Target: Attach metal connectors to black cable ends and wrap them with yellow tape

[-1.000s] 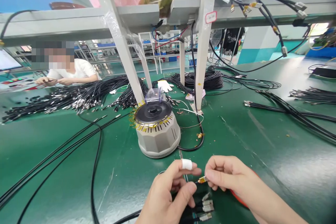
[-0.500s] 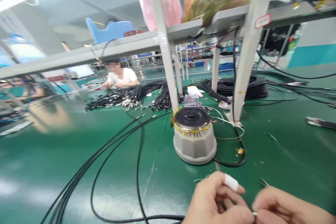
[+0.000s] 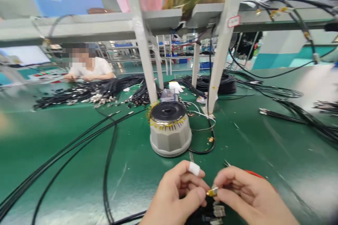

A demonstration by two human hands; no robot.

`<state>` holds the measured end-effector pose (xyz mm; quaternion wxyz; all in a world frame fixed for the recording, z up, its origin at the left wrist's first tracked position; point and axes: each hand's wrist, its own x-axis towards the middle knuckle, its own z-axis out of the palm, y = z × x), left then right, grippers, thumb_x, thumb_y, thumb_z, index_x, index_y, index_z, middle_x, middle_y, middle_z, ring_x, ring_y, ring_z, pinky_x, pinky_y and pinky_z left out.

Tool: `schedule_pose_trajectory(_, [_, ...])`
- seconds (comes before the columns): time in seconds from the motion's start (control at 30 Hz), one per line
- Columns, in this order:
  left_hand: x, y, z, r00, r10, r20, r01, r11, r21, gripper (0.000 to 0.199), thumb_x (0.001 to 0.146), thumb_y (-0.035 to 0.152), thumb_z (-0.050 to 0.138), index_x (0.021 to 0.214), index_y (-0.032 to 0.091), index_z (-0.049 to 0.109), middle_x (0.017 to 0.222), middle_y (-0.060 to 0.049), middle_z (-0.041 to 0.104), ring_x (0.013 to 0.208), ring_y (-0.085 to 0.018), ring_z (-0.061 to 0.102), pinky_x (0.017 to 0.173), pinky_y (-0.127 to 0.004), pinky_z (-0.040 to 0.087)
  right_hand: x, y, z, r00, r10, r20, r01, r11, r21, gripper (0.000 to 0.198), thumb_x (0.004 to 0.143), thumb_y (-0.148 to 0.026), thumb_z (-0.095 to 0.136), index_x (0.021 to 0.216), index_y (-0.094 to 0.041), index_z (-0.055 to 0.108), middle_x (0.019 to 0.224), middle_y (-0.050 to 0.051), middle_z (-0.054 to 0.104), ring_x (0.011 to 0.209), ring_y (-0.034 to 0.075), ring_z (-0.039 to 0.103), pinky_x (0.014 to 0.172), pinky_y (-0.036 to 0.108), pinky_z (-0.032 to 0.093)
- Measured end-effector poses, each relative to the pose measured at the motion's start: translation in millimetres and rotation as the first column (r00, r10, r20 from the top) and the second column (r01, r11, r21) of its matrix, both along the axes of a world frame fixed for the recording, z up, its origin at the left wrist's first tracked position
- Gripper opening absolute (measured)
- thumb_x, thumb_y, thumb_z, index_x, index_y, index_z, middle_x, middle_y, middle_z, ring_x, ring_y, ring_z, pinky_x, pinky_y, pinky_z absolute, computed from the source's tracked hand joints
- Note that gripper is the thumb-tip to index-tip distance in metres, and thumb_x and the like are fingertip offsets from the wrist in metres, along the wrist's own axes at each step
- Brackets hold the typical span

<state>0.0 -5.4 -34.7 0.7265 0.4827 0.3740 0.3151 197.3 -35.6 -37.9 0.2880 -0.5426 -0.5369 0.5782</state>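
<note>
Left hand [image 3: 175, 197], white-taped forefinger, and right hand [image 3: 245, 195] both pinch one small metal connector [image 3: 212, 192] wrapped in glossy amber tape, low centre. Round grey ribbed tape dispenser [image 3: 170, 130] stands at twelve o'clock on smooth green table [image 3: 264, 147].

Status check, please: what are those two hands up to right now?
Left hand and right hand pinch one small gold-taped connector between fingertips. More connectors below. Tape dispenser sits beyond, apart.

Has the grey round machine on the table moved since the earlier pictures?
No. The grey round machine stands at the foot of the same white post, its black cable looped beside it; only the camera view shifted.
</note>
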Motion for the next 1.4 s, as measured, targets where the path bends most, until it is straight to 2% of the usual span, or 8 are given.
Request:
schedule_pose_trajectory(0.2, [-1.4,3.8,-2.0,0.991,-0.096,-0.093,0.096,0.995,0.001,0.035,0.088,0.039,0.064,0.103,0.011,0.049,0.077,-0.005,0.062,0.063,-0.012,0.059,0.061,-0.023,0.043,1.0,2.3,-3.4,0.999,-0.035,-0.011,0.035,0.999,0.038,0.015,0.090,-0.034,0.055,0.091,-0.018,0.058,0.090,0.002,0.059,0.086,0.013,0.060,0.077,0.019,0.048])
schedule_pose_trajectory(0.4, [-0.3,4.7,-1.7,0.990,-0.094,-0.107,0.098,0.995,0.033,0.033,0.089,0.038,0.064,0.104,0.012,0.049,0.079,-0.005,0.062,0.062,-0.010,0.059,0.058,-0.020,0.043,3.1,0.9,-5.5,0.997,-0.029,-0.067,0.030,1.000,0.007,0.016,0.090,-0.034,0.057,0.093,-0.018,0.058,0.090,0.002,0.062,0.086,0.013,0.062,0.077,0.020,0.049])
schedule_pose_trajectory(0.63, [-3.0,2.1,-3.0,0.991,-0.098,-0.096,0.100,0.995,0.020,0.035,0.092,0.042,0.060,0.106,0.013,0.047,0.081,-0.005,0.064,0.058,-0.007,0.056,0.053,-0.016,0.040,-7.9,-2.1,2.6,0.955,-0.238,-0.175,0.224,0.970,-0.095,0.025,0.079,-0.039,0.068,0.092,-0.018,0.066,0.086,0.002,0.067,0.082,0.015,0.064,0.076,0.021,0.051])
schedule_pose_trajectory(0.93, [-3.9,1.4,0.0,0.992,-0.100,-0.080,0.103,0.994,0.039,0.030,0.093,0.035,0.061,0.109,0.014,0.048,0.084,-0.005,0.062,0.063,-0.008,0.058,0.057,-0.018,0.042,-11.4,-4.5,1.3,0.932,-0.296,-0.209,0.286,0.955,-0.077,0.020,0.076,-0.036,0.069,0.088,-0.019,0.070,0.084,0.002,0.067,0.078,0.014,0.064,0.074,0.020,0.050])
schedule_pose_trajectory(1.2, [-4.7,-0.1,2.5,0.989,-0.084,-0.120,0.099,0.987,0.123,0.025,0.092,0.029,0.060,0.107,0.013,0.049,0.084,-0.006,0.066,0.065,-0.011,0.060,0.065,-0.023,0.046,-13.1,-8.2,2.7,0.931,-0.323,-0.171,0.320,0.946,-0.046,0.018,0.075,-0.036,0.071,0.084,-0.020,0.071,0.082,0.001,0.067,0.078,0.014,0.062,0.073,0.019,0.049])
schedule_pose_trajectory(1.3, [-4.5,0.2,4.0,0.986,-0.089,-0.143,0.105,0.988,0.110,0.026,0.094,0.033,0.058,0.107,0.013,0.049,0.083,-0.006,0.065,0.063,-0.010,0.059,0.059,-0.020,0.044,-11.5,-8.6,0.2,0.932,-0.317,-0.176,0.311,0.948,-0.060,0.022,0.076,-0.040,0.071,0.086,-0.020,0.070,0.085,0.002,0.068,0.080,0.015,0.063,0.075,0.020,0.050])
schedule_pose_trajectory(1.4, [-4.4,-0.5,3.1,0.984,-0.099,-0.146,0.106,0.994,0.041,0.031,0.094,0.039,0.057,0.108,0.014,0.047,0.084,-0.006,0.065,0.060,-0.008,0.058,0.053,-0.016,0.041,-7.3,-7.0,-1.8,0.975,-0.182,-0.130,0.183,0.983,-0.007,0.028,0.084,-0.047,0.063,0.090,-0.020,0.068,0.086,0.003,0.068,0.082,0.016,0.064,0.077,0.022,0.048])
